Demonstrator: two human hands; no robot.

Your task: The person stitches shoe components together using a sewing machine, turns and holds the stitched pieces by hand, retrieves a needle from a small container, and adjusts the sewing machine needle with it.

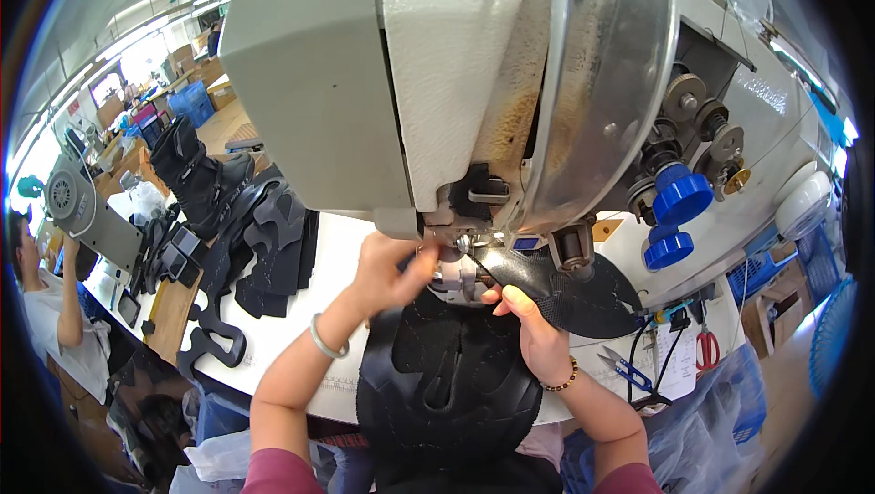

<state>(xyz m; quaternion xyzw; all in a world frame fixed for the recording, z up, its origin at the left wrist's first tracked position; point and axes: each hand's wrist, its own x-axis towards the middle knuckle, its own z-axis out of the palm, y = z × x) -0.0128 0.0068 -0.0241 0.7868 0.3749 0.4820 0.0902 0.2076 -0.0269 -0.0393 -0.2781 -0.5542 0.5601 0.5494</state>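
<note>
Some black material (597, 298) over white table (283, 339), crate (191, 104) beyond

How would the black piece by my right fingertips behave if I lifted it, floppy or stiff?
The black piece looks thin and sheet-like, so it's probably light. Its mesh-like texture suggests it would bend fairly easily. The glossy patch near the machine may feel slippery.

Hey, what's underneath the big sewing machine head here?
Beneath the sewing machine head are part of a black piece, with the right hand at its edge, and the left hand, partly blurred. What lies directly under the black piece is covered.
</note>
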